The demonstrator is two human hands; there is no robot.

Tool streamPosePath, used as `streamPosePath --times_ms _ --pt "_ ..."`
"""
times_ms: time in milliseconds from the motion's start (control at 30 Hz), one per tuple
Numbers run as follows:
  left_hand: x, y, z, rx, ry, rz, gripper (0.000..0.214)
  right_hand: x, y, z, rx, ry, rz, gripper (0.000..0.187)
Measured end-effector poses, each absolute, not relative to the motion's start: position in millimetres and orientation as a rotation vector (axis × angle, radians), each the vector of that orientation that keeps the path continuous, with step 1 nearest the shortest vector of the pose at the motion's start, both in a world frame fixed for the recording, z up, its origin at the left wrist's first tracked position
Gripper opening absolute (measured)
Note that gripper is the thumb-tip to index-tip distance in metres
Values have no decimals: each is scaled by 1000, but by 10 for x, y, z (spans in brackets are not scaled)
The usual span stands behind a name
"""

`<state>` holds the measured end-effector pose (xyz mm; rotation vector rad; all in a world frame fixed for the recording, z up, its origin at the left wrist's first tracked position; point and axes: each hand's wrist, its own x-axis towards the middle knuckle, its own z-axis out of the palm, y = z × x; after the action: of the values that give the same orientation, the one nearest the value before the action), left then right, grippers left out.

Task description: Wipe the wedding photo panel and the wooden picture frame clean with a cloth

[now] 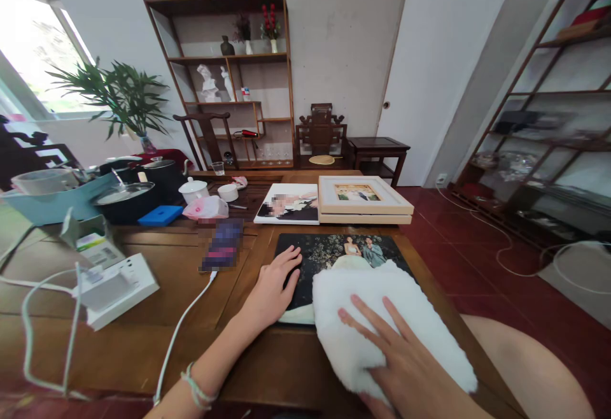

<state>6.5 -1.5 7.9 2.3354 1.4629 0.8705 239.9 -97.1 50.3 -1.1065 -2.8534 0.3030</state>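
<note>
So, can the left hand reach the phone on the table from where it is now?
Probably yes. The left hand rests on the left edge of the photo print, and the phone lies close by on its left, with only bare table between them.

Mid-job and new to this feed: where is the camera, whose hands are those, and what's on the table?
One camera, worn on a person's head, looks forward and down; both hands are that person's own. The left hand lies flat on a dark photo print on the wooden table. The right hand presses, fingers spread, on a fluffy white cloth covering part of the print. Nothing is gripped. Behind lie a second print and a framed photo; leftward a phone, a power strip and pots.
</note>
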Motion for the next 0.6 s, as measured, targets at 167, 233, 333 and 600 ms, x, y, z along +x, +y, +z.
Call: streamPosePath --times_ms 167,233,333,600 --pt "62 -24 79 2352 1451 871 32 2352 -656 586 -1219 -2691 264 34" --pt "60 -26 76 2353 1445 869 31 2296 -385 583 -1248 -2637 264 37" --pt "56 -25 70 2353 1440 871 31 2188 64 561 -1268 -2631 242 42" --pt "48 -19 87 2341 1442 859 32 2000 139 524 -1339 -2578 169 46"
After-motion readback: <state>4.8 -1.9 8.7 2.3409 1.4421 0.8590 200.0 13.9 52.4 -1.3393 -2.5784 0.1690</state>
